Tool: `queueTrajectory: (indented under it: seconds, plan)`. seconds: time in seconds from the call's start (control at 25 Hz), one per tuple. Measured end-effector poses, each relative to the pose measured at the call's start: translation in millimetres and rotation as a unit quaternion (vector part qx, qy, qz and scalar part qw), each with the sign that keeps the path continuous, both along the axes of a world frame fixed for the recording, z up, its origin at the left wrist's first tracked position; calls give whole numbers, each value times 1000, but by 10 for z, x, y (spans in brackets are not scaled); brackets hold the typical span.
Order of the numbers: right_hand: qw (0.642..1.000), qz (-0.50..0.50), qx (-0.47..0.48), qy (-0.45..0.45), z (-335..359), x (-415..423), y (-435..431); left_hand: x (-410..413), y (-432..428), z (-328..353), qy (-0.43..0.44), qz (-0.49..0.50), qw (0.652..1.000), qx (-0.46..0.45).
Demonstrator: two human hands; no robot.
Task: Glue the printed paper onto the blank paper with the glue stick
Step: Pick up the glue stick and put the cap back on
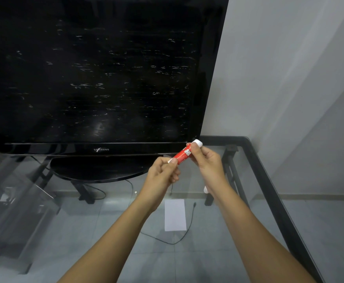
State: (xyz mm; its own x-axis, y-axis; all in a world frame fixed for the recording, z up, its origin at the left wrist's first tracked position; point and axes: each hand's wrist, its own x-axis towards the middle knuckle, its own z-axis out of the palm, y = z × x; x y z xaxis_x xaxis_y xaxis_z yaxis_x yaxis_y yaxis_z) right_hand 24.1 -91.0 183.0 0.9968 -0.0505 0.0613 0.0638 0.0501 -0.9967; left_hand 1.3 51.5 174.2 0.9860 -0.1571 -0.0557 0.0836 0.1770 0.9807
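Observation:
A red glue stick (184, 154) with white ends is held in the air in front of the television's lower right corner, tilted up to the right. My left hand (163, 174) pinches its lower white end. My right hand (208, 160) grips its upper part, just below the white end (198, 142). A blank white sheet of paper (174, 215) lies flat on the glass table, below and between my two forearms. I see no printed paper in view.
A large black television (97, 78) on an oval stand (97, 168) fills the back of the glass table (273, 186), whose black frame runs along the right side. A thin black cable (187, 227) curls beside the paper. A small white object (205, 189) peeks out by my right wrist.

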Motion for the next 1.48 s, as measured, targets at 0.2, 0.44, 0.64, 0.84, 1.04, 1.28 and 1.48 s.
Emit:
queueTrajectory:
  seconds: [0.2, 0.44, 0.64, 0.84, 1.04, 1.28, 1.48]
  plan:
    - [1000, 9, 5, 1, 4, -9, 45, 4, 8, 37, 67, -14, 997, 31]
    - [1000, 20, 17, -8, 55, -14, 73, -59, -43, -37, -52, 34, 997, 47]
    - [1000, 18, 4, -14, 86, -12, 60, -3, -3, 22, 50, -18, 998, 20]
    - [1000, 8, -8, -24, 72, -4, 56, -19, -3, -46, -57, 38, 997, 27]
    - [999, 6, -26, -19, 15, -3, 47, 71, 109, 75, 319, -118, 923, -179]
    - [999, -36, -29, 9, -107, 35, -4, -45, 11, 34, -81, 95, 960, 249]
    - [997, -16, -54, 45, -232, 113, -64, -28, 9, -159, -242, 107, 886, 381]
